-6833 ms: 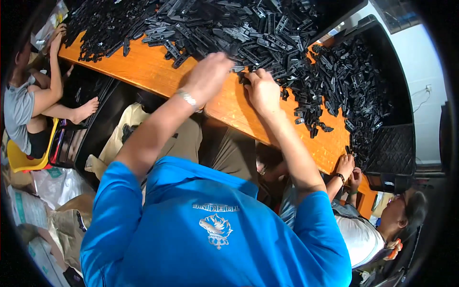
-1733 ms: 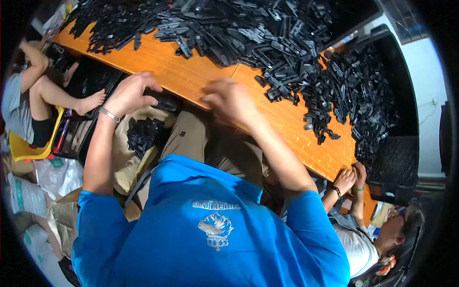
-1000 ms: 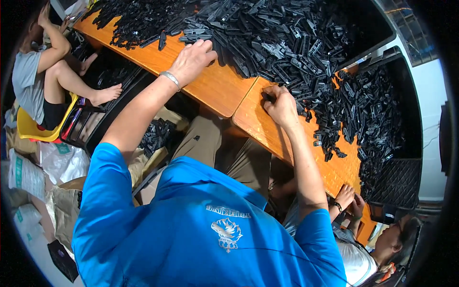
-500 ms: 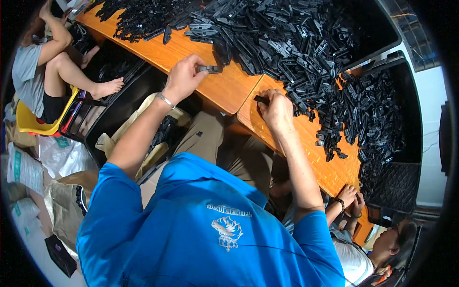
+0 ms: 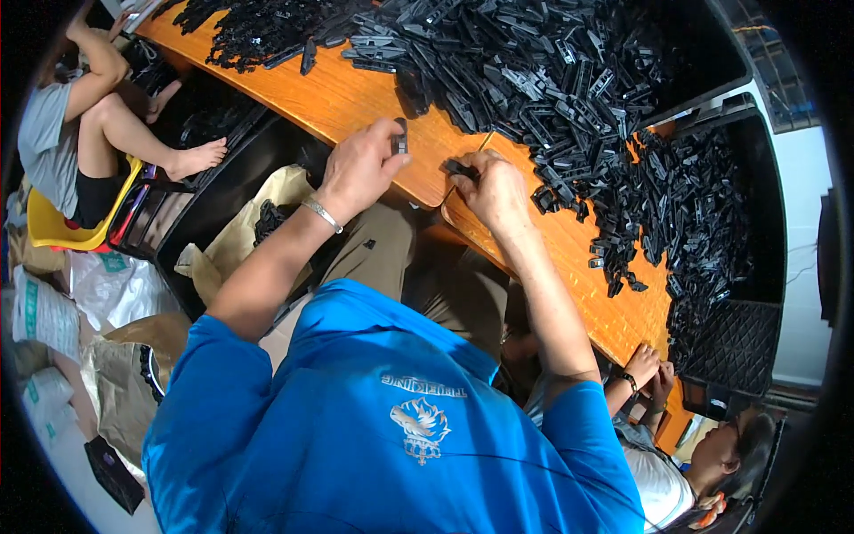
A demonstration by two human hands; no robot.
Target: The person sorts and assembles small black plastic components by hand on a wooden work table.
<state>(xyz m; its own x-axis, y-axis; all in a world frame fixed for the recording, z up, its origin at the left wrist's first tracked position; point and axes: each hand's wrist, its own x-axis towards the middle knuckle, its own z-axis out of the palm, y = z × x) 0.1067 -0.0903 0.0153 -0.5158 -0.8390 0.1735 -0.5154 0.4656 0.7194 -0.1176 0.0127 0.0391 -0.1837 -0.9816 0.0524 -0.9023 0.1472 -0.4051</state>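
Over the front edge of the wooden table (image 5: pixel 356 98), my left hand (image 5: pixel 363 169) pinches a small black plastic part (image 5: pixel 400 133), held nearly upright between thumb and fingers. My right hand (image 5: pixel 495 191), a short way to the right, grips another dark plastic part (image 5: pixel 460 169) whose end sticks out past the fingertips toward the left hand. The two parts are apart. Beyond both hands a large heap of long black plastic parts (image 5: pixel 516 71) covers the table. The exact kind of these parts is too small to tell.
Smaller black pieces (image 5: pixel 258 36) lie at the far left, more (image 5: pixel 703 214) at the right beside a black bin (image 5: pixel 769 196). A co-worker's hands (image 5: pixel 648 369) are at the lower right edge. Another person (image 5: pixel 53 125) sits on a yellow chair (image 5: pixel 80 236) at left.
My hands have come closer together, the right one moving left. The part in my left hand has turned from lying level to nearly upright.
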